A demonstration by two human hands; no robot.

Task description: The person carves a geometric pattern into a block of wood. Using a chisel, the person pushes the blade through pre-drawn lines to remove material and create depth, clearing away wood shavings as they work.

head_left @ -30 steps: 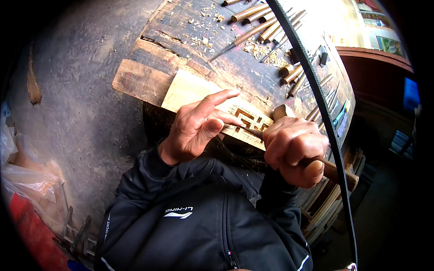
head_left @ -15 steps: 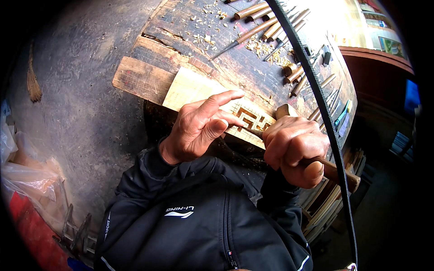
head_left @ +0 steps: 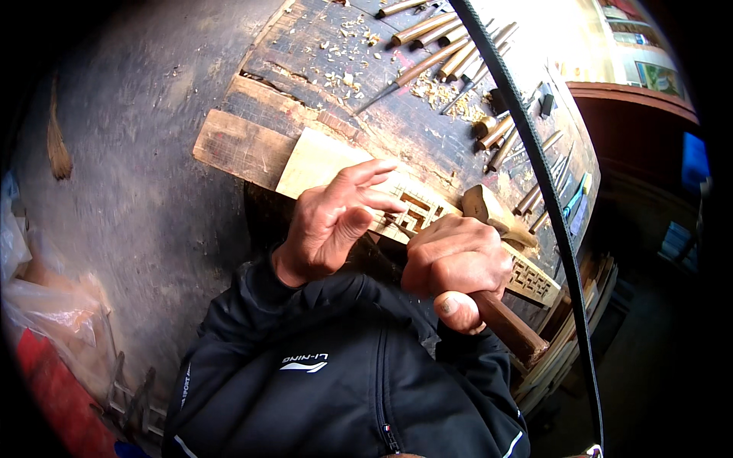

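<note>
A pale wooden board (head_left: 309,162) lies at the edge of the workbench, with a square-cornered lattice pattern cut into its middle and right end. My right hand (head_left: 456,259) is wrapped round a chisel (head_left: 511,330). Its brown wooden handle sticks out toward the lower right, and its thin dark blade reaches the near edge of the carved openings. Just left of the blade, my left hand (head_left: 327,221) hovers with fingers apart and holds nothing; its fingertips are close to the lattice. Beyond my right hand rests a wooden mallet (head_left: 482,208), partly hidden.
Several wood-handled carving tools (head_left: 427,65) lie on the dark workbench (head_left: 305,38) among wood shavings (head_left: 431,90). A short plank (head_left: 237,145) juts out left of the board. Stacked wood strips (head_left: 569,347) stand at lower right. A black strap (head_left: 527,126) crosses the view.
My right hand and the chisel have moved left and slightly down, uncovering the mallet and the board's right end. My left hand has shifted slightly left, its fingers still apart.
</note>
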